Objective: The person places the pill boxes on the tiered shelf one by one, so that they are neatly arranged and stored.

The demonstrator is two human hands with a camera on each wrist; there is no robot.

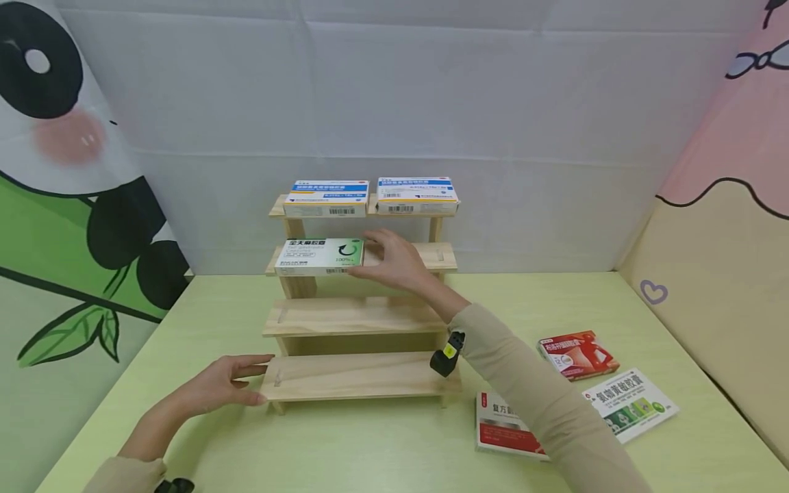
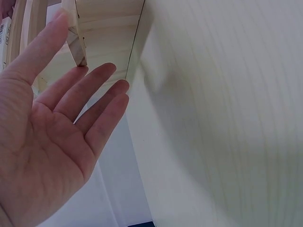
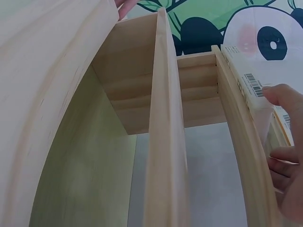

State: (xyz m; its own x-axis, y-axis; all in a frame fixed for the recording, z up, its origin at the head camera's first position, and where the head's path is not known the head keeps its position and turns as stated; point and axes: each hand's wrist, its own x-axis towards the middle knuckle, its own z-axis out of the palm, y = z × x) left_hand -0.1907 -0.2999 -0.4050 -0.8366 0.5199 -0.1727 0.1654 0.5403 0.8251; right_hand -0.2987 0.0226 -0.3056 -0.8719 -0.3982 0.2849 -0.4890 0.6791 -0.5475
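Note:
A white-and-green medicine box [image 1: 319, 257] lies flat at the left end of the second-highest board of a wooden stepped rack [image 1: 357, 376]. My right hand [image 1: 394, 260] pinches the box's right end. In the right wrist view, the thumb of my right hand [image 3: 289, 151] presses beside the barcode on the box [image 3: 248, 80], with the other fingers behind. At the lowest board's left end, my left hand [image 1: 209, 387] touches the wood. The left wrist view shows my left hand [image 2: 57, 127] with its fingers spread and the thumb and index fingertips against the board end [image 2: 75, 45].
Two blue-and-white medicine boxes [image 1: 327, 198] lie side by side on the top board. Right of the rack, a red box [image 1: 578, 355], a white-and-green box [image 1: 631, 404] and a red-and-white box [image 1: 508, 428] lie on the table [image 1: 370, 452]; my right sleeve partly covers the last.

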